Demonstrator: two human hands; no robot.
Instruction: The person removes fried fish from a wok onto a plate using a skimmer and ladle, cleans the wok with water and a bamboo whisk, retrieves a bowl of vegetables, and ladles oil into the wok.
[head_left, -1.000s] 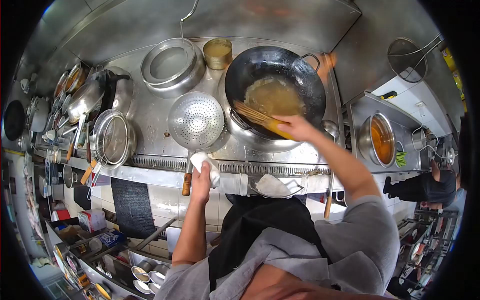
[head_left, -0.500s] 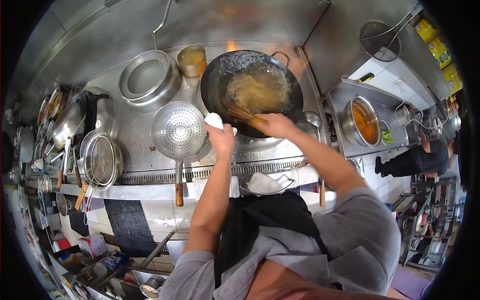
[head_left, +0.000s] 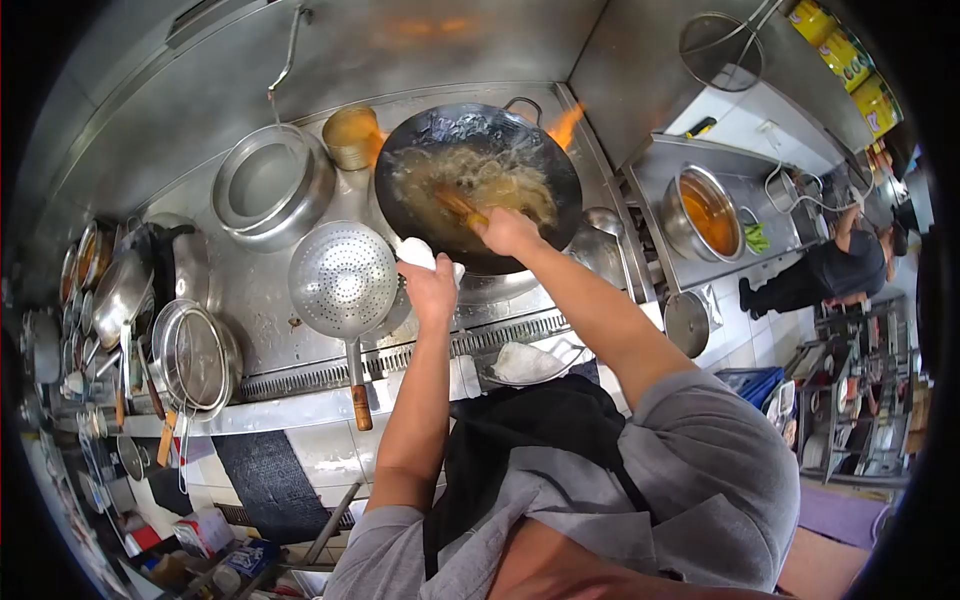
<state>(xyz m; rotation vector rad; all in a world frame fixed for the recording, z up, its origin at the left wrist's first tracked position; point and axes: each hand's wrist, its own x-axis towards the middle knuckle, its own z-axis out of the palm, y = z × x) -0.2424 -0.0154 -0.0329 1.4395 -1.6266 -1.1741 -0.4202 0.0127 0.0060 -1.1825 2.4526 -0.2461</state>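
My right hand [head_left: 510,232] is closed around the butt of a bamboo wok brush [head_left: 460,207]. The brush's bristles are in cloudy, churning liquid inside a large black wok [head_left: 562,185]. At the wok's near left edge, my left hand [head_left: 432,290] is wrapped round a folded white cloth [head_left: 416,253]. The cloth lies against the rim, and the part of the wok beneath it is hidden. Just left of that hand rests a perforated metal strainer ladle [head_left: 343,278], its wooden handle pointing toward me. Flames [head_left: 567,126] show beyond the wok's far rim.
Stacked metal bowls [head_left: 262,185] and a round tin [head_left: 350,138] stand behind the strainer ladle. Sieves [head_left: 195,360] hang at left. A ladle [head_left: 602,222] lies right of the wok. Farther right are a pot of orange liquid [head_left: 708,215] and another person [head_left: 850,265].
The wok has tilted, with its liquid spreading left and flames flaring higher around it. My right hand has swept the brush leftward and deeper into the liquid. My left hand still grips the cloth.
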